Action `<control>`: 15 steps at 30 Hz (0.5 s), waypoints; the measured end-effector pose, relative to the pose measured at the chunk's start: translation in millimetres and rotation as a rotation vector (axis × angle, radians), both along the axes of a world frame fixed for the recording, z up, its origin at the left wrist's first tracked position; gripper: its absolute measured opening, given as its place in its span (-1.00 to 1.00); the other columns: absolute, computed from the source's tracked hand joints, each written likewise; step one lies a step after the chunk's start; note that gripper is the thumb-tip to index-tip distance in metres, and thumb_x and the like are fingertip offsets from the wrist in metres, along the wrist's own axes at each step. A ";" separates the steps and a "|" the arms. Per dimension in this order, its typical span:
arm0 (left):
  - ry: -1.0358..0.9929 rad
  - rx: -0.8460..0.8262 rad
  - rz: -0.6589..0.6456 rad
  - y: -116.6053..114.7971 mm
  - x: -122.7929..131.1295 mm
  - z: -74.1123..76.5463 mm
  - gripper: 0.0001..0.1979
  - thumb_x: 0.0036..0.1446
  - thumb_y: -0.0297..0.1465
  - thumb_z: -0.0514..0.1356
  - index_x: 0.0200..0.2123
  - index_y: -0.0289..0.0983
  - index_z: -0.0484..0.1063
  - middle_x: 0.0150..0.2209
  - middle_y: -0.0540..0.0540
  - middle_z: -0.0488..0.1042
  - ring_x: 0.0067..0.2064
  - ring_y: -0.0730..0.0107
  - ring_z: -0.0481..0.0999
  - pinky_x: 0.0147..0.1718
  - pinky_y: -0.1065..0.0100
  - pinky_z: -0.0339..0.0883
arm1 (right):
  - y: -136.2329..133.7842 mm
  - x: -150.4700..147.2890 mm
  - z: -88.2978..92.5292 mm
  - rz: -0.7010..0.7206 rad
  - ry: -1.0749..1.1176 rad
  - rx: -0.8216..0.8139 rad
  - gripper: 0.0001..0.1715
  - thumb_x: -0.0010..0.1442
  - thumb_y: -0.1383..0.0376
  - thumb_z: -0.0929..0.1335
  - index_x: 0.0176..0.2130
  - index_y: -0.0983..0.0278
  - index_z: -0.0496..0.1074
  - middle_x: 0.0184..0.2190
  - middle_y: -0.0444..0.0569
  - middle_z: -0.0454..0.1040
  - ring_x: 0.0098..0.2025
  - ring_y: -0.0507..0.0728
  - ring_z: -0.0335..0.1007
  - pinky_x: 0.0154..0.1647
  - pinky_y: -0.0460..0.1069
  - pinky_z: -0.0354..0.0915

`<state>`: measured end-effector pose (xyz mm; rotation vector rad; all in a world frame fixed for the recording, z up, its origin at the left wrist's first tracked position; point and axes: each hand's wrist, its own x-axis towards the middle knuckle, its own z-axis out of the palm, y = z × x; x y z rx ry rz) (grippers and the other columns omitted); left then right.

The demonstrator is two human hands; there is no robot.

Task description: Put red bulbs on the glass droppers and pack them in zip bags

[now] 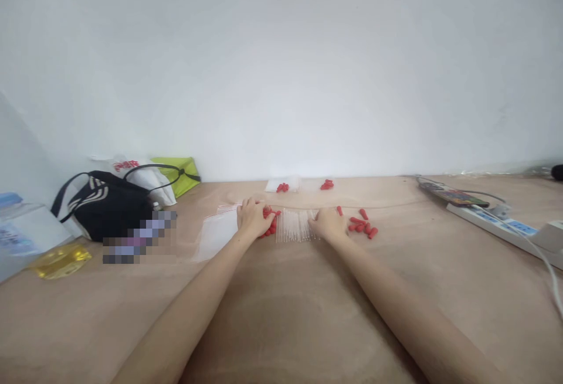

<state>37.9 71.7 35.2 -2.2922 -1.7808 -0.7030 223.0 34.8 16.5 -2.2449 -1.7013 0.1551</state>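
My left hand (252, 220) is bent over a pile of red rubber bulbs (269, 231), its thumb and fingers closing on one of them. Right of the pile, a row of thin clear tubes (295, 226) lies side by side on the table. At the row's right end, my right hand (329, 224) is curled, with the thumb side against the tubes. Its fingertips are mostly hidden, so what they grip cannot be made out. One red bulb shows just beyond its knuckles. Several bulb-shaped red pieces (361, 227) lie loose to its right.
Clear plastic bags (217, 234) lie left of my left hand. Two small red clusters (282, 187) (326, 184) sit near the wall. At left are a black bag (112, 208), a green bag (187, 176) and a yellow pack (61, 261). A power strip (497, 226) and phone (453, 192) are at right.
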 end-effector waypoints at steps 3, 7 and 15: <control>0.002 -0.052 -0.017 11.1 8.1 -1.7 -0.82 -0.08 -0.24 0.17 -0.56 -0.23 0.44 -0.39 -0.15 0.42 -0.14 0.03 0.26 -0.18 0.12 0.07 | 5.3 -1.9 -0.3 -0.025 0.002 -0.017 -0.72 -0.02 0.26 0.25 -0.35 0.35 0.45 -0.33 0.18 0.48 -0.25 0.23 0.40 -0.22 0.11 0.15; -0.011 -0.145 -0.054 23.6 15.9 -7.3 -0.68 -0.04 -0.29 0.14 -0.77 -0.24 0.31 -0.71 -0.10 0.32 -0.26 0.09 0.34 -0.25 0.18 0.10 | 6.2 -3.1 0.3 -0.027 0.000 -0.017 -0.72 -0.03 0.29 0.26 -0.32 0.36 0.45 -0.29 0.22 0.46 -0.23 0.24 0.40 -0.18 0.13 0.14; -0.141 -0.067 -0.057 25.0 22.4 -9.8 -0.85 -0.11 -0.49 0.15 -0.67 -0.29 0.30 -0.41 -0.21 0.41 -0.07 -0.03 0.23 -0.13 0.07 0.03 | 4.5 -9.1 -3.0 0.026 0.003 0.036 -0.77 -0.02 0.35 0.23 -0.40 0.40 0.44 -0.33 0.28 0.46 -0.24 0.30 0.39 -0.20 0.15 0.13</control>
